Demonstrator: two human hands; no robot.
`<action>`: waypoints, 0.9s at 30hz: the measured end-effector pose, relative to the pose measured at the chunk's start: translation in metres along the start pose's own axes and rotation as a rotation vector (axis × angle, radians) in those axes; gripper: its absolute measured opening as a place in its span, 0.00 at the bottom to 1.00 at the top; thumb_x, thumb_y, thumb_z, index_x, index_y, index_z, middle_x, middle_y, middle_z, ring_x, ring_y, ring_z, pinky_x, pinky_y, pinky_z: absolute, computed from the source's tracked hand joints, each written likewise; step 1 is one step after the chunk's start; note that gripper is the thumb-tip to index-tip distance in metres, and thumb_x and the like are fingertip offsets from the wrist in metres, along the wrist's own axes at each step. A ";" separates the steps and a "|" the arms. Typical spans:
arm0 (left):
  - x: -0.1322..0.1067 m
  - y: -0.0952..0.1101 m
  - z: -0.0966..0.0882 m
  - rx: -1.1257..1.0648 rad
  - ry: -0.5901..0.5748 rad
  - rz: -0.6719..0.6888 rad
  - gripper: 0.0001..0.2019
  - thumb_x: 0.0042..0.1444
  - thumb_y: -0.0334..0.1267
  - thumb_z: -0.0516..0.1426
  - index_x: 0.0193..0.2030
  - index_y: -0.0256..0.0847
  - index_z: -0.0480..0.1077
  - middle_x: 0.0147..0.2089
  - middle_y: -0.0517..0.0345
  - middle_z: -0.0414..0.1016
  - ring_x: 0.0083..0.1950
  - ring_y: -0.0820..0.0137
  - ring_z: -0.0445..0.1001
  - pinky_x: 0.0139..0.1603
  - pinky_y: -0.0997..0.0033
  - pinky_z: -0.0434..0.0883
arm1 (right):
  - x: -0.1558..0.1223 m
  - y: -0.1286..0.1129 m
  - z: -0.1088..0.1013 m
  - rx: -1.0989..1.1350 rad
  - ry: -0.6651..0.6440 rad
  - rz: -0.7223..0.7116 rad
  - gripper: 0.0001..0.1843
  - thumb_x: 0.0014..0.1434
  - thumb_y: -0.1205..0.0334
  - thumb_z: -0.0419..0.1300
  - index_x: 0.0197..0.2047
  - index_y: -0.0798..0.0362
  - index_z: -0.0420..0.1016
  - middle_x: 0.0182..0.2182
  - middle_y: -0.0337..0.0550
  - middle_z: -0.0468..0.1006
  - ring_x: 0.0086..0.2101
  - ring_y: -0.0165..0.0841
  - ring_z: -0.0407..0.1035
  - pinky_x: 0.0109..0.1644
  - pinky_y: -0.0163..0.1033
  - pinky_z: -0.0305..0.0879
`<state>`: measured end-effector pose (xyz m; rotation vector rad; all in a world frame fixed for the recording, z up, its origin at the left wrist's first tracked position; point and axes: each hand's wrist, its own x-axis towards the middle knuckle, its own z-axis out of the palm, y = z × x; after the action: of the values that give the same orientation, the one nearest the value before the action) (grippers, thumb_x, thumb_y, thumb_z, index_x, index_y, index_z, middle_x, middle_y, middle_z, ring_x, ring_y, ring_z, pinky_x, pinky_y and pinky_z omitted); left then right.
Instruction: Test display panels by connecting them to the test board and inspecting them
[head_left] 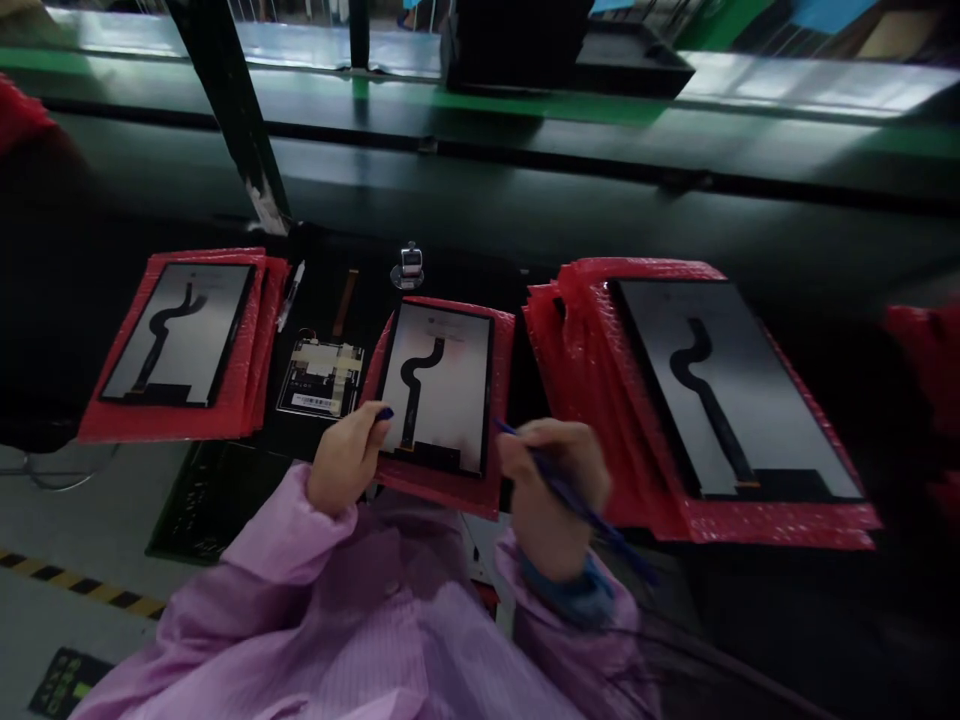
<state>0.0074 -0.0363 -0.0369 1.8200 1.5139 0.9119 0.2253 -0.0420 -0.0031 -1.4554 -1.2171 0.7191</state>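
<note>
A display panel [457, 390] with a black S-shaped ribbon cable lies on a red bubble-wrap sleeve [480, 495] in front of me. My left hand [346, 458] is closed at the panel's lower left edge, with a small dark blue piece [385, 413] at its fingertips; whether this is a cap or a finger cover I cannot tell. My right hand [559, 490], blurred by motion, grips a slim blue pen-like tool [626, 550] beside the panel's lower right edge. The tool's tip is close to the red sleeve. A blue band [574, 595] circles my right wrist.
Similar panels lie on red sleeves at left [180, 340] and on a thicker stack [750, 390] at right. Between them are a small electronic module [322, 375] with a ribbon, a white pen [291, 297] and a small metal stand [409, 267]. A conveyor [465, 190] runs behind.
</note>
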 end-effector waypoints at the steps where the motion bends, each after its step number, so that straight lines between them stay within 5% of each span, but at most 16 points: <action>1: 0.007 -0.008 0.004 0.073 0.028 0.039 0.29 0.73 0.59 0.41 0.50 0.39 0.72 0.44 0.48 0.82 0.43 0.64 0.81 0.46 0.66 0.74 | 0.002 0.004 0.013 0.049 -0.048 0.028 0.13 0.57 0.50 0.65 0.34 0.47 0.67 0.27 0.35 0.70 0.24 0.31 0.67 0.29 0.40 0.66; 6: 0.015 -0.025 0.015 0.231 -0.003 0.136 0.24 0.76 0.50 0.41 0.55 0.39 0.72 0.49 0.48 0.83 0.50 0.64 0.82 0.53 0.65 0.76 | 0.006 0.027 0.052 0.160 -0.204 0.135 0.11 0.58 0.53 0.60 0.31 0.50 0.65 0.23 0.33 0.70 0.24 0.28 0.67 0.30 0.34 0.65; 12: 0.006 -0.025 0.015 0.270 0.031 0.200 0.23 0.76 0.48 0.42 0.55 0.38 0.73 0.48 0.47 0.83 0.50 0.64 0.83 0.53 0.64 0.78 | 0.002 0.033 0.054 -0.036 -0.215 0.036 0.24 0.59 0.47 0.60 0.20 0.50 0.58 0.16 0.31 0.62 0.20 0.25 0.56 0.25 0.32 0.54; 21: 0.005 -0.023 0.014 0.243 0.070 0.251 0.21 0.76 0.46 0.43 0.54 0.36 0.73 0.48 0.46 0.83 0.48 0.63 0.83 0.51 0.65 0.79 | 0.004 0.032 0.061 -0.065 -0.231 0.056 0.26 0.57 0.44 0.62 0.19 0.51 0.58 0.15 0.32 0.62 0.19 0.24 0.54 0.24 0.32 0.51; 24: 0.006 -0.022 0.013 0.249 0.062 0.226 0.22 0.75 0.47 0.43 0.53 0.37 0.73 0.48 0.46 0.84 0.48 0.63 0.83 0.51 0.65 0.79 | 0.002 0.029 0.053 0.062 -0.165 0.135 0.24 0.59 0.45 0.62 0.22 0.50 0.62 0.17 0.33 0.66 0.19 0.26 0.59 0.24 0.33 0.55; 27: 0.008 -0.022 0.011 0.262 0.058 0.210 0.22 0.75 0.47 0.43 0.52 0.37 0.74 0.46 0.46 0.84 0.47 0.63 0.84 0.49 0.66 0.79 | 0.000 0.013 0.022 0.209 -0.077 0.098 0.18 0.62 0.46 0.62 0.29 0.50 0.68 0.19 0.34 0.70 0.19 0.28 0.63 0.23 0.34 0.59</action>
<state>0.0046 -0.0249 -0.0595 2.1909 1.5594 0.9032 0.2092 -0.0338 -0.0212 -1.3304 -1.0982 0.9478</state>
